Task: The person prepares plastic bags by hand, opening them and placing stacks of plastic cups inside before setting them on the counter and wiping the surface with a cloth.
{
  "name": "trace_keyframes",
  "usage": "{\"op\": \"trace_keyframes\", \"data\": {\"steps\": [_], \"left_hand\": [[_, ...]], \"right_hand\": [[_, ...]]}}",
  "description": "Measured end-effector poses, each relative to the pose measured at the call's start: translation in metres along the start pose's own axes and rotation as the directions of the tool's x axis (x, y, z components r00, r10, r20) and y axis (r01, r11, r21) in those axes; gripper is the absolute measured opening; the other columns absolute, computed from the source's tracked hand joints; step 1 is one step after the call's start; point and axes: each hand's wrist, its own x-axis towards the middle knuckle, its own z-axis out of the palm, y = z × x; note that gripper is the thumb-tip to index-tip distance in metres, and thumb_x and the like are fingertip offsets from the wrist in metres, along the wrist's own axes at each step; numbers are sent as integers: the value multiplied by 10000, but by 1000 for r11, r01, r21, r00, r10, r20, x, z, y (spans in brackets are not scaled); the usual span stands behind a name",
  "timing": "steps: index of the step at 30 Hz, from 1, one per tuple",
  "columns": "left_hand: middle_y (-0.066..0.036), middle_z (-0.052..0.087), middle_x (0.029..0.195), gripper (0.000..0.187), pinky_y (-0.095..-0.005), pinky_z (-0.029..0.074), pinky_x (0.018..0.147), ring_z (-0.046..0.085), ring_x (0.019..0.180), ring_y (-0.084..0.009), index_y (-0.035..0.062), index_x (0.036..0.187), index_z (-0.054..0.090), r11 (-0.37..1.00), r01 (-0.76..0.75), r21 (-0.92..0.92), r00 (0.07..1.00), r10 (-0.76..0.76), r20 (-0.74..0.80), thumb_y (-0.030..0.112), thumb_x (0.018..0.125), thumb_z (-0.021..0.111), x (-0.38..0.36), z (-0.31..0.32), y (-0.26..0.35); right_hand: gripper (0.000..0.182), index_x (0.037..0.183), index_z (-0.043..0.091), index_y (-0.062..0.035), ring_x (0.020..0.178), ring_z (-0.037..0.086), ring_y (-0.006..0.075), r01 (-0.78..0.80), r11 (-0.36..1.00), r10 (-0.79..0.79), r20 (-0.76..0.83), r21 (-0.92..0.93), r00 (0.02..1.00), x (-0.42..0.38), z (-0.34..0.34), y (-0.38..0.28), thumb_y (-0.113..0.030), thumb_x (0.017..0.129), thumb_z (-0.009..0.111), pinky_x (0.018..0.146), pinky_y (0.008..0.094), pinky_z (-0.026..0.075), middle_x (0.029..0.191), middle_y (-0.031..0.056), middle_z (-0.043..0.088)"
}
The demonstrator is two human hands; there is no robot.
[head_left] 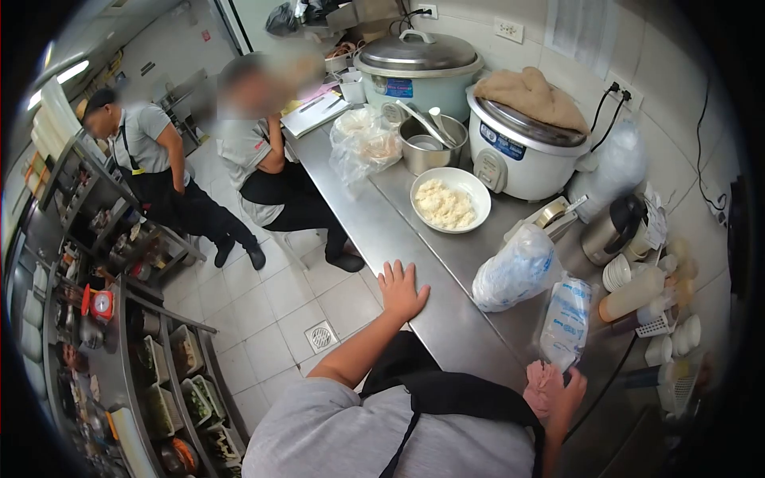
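My left hand (404,292) lies flat on the front edge of the steel table (382,219), fingers spread, holding nothing. At the lower right, my right hand (566,393) is beside a crumpled pink cloth (543,388), near the lower end of a blue-printed plastic pack (566,321); its fingers are partly hidden, and its grip is unclear. A wrapped stack of clear plastic (516,268) lies left of the pack. Beyond it is a white bowl (484,209) of rice (443,204), with a metal pot (422,157) behind.
Two large rice cookers (418,77) (522,153) stand along the wall. A kettle (612,228), bottles (632,293) and cups fill the right side. A seated person (259,159) is by the table's far end; another person (151,151) stands behind. Shelves (127,350) line the left.
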Motion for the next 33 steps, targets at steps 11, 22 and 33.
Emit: {"op": "trace_keyframes", "data": {"steps": [11,22,33], "left_hand": [[-208,279,1222,584,-536,160,920,190,1155,-415,69,1148,391,1000,-13,4,1000,13,6,385,679,538,-2,-4,2],[-211,301,1220,583,-533,162,925,188,1166,-415,81,1145,393,1000,-17,-25,999,16,-40,381,669,548,-3,-1,-3],[-227,311,1223,580,-534,152,934,200,1172,-421,67,1146,407,998,-17,-54,999,15,-33,379,677,548,-4,-5,-1]], "right_hand": [[219,877,523,-3,844,456,344,-8,996,-13,230,91,973,-37,20,13,-167,733,519,710,388,372,880,184,474],[316,1016,522,0,974,457,331,186,977,-188,-12,-105,982,43,44,-22,-145,737,488,846,381,356,1045,206,481],[169,786,587,-58,798,533,287,48,977,-49,0,-210,999,70,58,-16,-204,722,531,695,370,428,852,110,560]]}}
